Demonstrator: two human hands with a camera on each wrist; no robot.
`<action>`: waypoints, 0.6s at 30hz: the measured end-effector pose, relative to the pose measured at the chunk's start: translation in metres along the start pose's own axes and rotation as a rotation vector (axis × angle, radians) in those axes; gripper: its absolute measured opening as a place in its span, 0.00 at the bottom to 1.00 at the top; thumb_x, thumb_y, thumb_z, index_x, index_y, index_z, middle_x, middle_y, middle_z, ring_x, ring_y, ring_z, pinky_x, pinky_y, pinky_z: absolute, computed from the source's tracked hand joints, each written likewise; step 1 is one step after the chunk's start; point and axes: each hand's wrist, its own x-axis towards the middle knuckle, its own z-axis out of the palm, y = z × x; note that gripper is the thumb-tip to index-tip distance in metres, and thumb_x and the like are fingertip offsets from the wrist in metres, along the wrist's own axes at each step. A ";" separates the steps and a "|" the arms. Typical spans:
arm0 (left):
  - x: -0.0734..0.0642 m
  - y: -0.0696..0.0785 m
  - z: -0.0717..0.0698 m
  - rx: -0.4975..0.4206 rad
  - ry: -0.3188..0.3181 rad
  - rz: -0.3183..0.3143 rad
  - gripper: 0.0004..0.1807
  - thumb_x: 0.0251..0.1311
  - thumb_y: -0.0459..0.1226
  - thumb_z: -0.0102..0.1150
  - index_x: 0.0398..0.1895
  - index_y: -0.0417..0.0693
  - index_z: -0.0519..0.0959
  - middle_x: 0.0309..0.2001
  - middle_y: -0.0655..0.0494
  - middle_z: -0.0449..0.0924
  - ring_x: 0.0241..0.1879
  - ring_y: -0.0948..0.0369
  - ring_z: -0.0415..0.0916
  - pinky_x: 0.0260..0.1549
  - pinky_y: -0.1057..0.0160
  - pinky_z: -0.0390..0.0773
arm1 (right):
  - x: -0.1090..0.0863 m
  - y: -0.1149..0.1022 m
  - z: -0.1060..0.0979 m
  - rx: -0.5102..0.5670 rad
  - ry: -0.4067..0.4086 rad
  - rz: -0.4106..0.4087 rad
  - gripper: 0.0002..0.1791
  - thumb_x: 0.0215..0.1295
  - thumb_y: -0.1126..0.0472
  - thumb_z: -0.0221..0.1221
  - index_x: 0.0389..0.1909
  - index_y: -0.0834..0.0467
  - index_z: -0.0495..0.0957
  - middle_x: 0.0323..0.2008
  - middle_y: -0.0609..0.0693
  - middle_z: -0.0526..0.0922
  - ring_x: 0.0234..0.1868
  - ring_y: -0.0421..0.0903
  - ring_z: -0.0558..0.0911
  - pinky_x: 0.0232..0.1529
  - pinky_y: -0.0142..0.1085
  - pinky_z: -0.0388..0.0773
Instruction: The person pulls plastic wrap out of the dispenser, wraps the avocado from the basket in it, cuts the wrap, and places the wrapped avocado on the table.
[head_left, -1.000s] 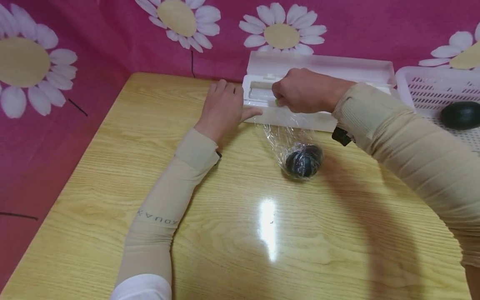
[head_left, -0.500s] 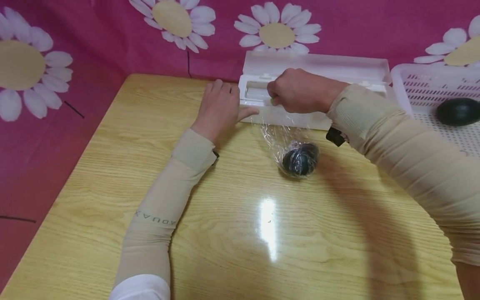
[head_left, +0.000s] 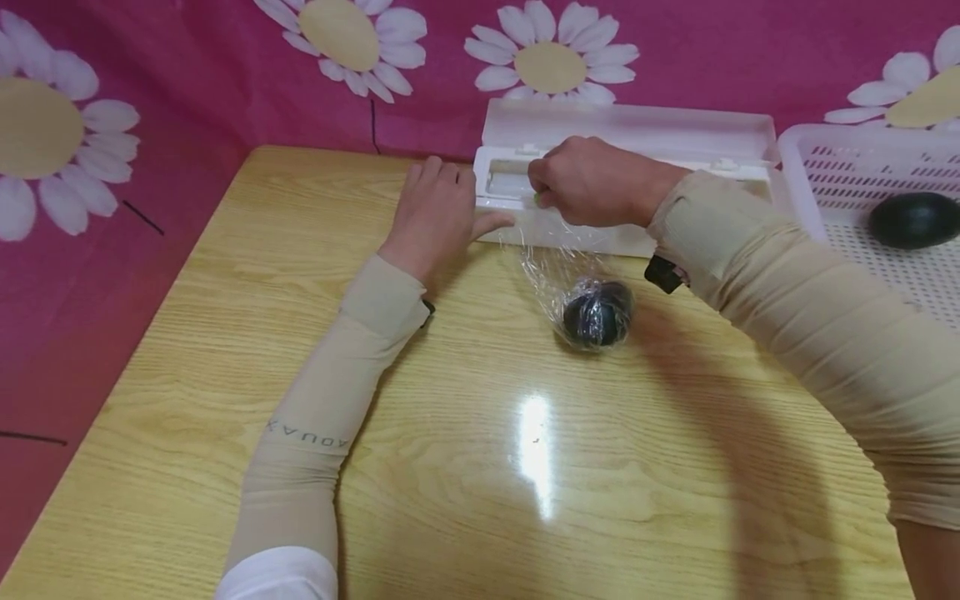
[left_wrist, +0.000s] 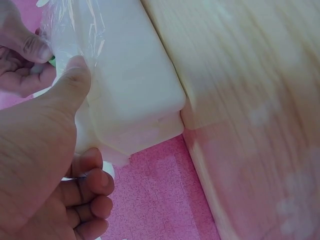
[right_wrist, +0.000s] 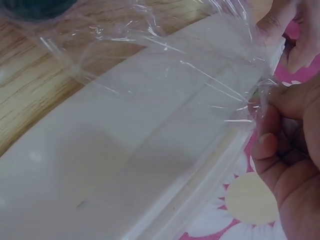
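Observation:
A white cling film dispenser [head_left: 633, 242] lies at the back of the table, its lid [head_left: 540, 125] raised. My left hand [head_left: 435, 208] grips its left end, thumb on the front side and fingers curled at the end. With curled fingers, my right hand [head_left: 600, 182] pinches a small green slide cutter [left_wrist: 52, 61] at the dispenser's edge; most of it is hidden by the fingertips. Clear cling film [head_left: 540, 271] runs from the dispenser's front down to a dark, glossy, egg-shaped thing [head_left: 600, 317] on the table, wrapped in that film. In the right wrist view, film [right_wrist: 200, 80] bunches at the right fingertips.
A white slotted basket [head_left: 806, 179] stands at the right, beside the dispenser, with another dark oval thing [head_left: 915, 221] in it. Behind the wooden table [head_left: 450, 467] hangs a pink cloth [head_left: 442, 83] with large daisies.
The scene has shifted slightly left in the head view. Both hands keep their hold at the dispenser, with little visible movement along it.

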 end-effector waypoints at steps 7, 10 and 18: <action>0.001 0.000 -0.001 -0.006 -0.029 -0.009 0.42 0.59 0.71 0.42 0.39 0.38 0.75 0.35 0.46 0.77 0.41 0.51 0.66 0.45 0.55 0.66 | 0.002 -0.001 0.001 0.000 0.018 0.003 0.06 0.68 0.65 0.53 0.35 0.64 0.77 0.31 0.58 0.83 0.33 0.54 0.81 0.43 0.51 0.79; 0.001 -0.001 -0.001 -0.011 -0.024 -0.010 0.42 0.59 0.71 0.42 0.39 0.38 0.75 0.35 0.45 0.77 0.41 0.50 0.66 0.45 0.55 0.66 | 0.003 -0.002 0.001 0.000 0.016 0.003 0.07 0.68 0.65 0.53 0.36 0.65 0.77 0.32 0.59 0.83 0.34 0.54 0.82 0.44 0.51 0.79; 0.001 0.000 0.001 -0.007 -0.023 -0.009 0.41 0.59 0.71 0.42 0.39 0.38 0.73 0.35 0.45 0.77 0.41 0.50 0.65 0.44 0.55 0.65 | 0.006 -0.002 0.004 0.010 0.021 0.005 0.07 0.68 0.65 0.53 0.36 0.65 0.77 0.32 0.59 0.83 0.35 0.55 0.82 0.45 0.51 0.79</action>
